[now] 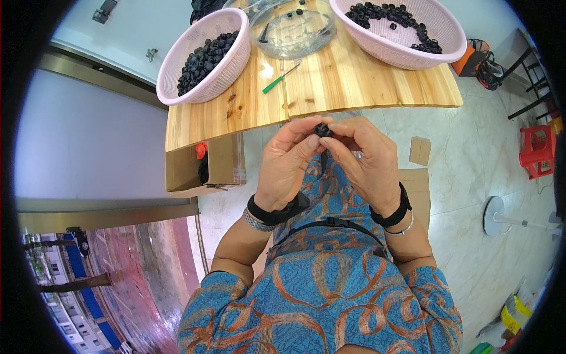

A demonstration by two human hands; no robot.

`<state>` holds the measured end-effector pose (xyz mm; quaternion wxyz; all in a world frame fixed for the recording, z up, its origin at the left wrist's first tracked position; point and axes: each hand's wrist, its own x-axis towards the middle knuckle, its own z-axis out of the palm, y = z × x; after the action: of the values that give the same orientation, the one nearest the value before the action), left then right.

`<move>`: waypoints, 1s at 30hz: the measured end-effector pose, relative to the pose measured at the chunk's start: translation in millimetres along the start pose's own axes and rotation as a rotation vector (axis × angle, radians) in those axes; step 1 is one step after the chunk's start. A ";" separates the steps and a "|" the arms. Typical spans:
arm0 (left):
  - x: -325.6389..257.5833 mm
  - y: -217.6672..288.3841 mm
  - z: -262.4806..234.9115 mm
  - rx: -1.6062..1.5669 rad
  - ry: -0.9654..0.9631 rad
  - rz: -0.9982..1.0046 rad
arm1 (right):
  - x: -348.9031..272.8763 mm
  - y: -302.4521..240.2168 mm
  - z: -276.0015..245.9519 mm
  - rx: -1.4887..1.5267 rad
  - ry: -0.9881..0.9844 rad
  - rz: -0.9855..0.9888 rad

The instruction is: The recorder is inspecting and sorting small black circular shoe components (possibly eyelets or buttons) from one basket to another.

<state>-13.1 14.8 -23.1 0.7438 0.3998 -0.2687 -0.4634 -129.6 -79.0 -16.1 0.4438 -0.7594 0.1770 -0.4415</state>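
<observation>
Both hands meet just off the table's near edge, above my lap. Between the fingertips is a small round black part [323, 130], too small to name more exactly. My left hand [287, 159] pinches it from the left with thumb and forefinger. From the right, my right hand [367, 160] grips the same part with thumb and fingers. On the wooden table [330, 85] ahead lies a green-handled screwdriver [280, 78]. A pink basket [240, 65] at the left holds a heap of black parts [207, 62]. Fewer lie in the pink basket [389, 56] at the right.
A clear round tray [295, 47] with a few black pieces stands between the baskets. Under the table's left end is an open cardboard box [227, 159]. A red stool [536, 152] and a white round-based stand [494, 216] are on the floor at the right.
</observation>
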 end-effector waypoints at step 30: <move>-1.0 -4.8 -5.5 -0.151 0.011 -0.081 | 1.0 6.8 0.4 -0.037 0.064 -0.130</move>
<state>-11.6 16.4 -30.1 0.7539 0.3555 -0.2125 -0.5100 -127.9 -83.1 -21.4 0.3944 -0.7628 0.1495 -0.4901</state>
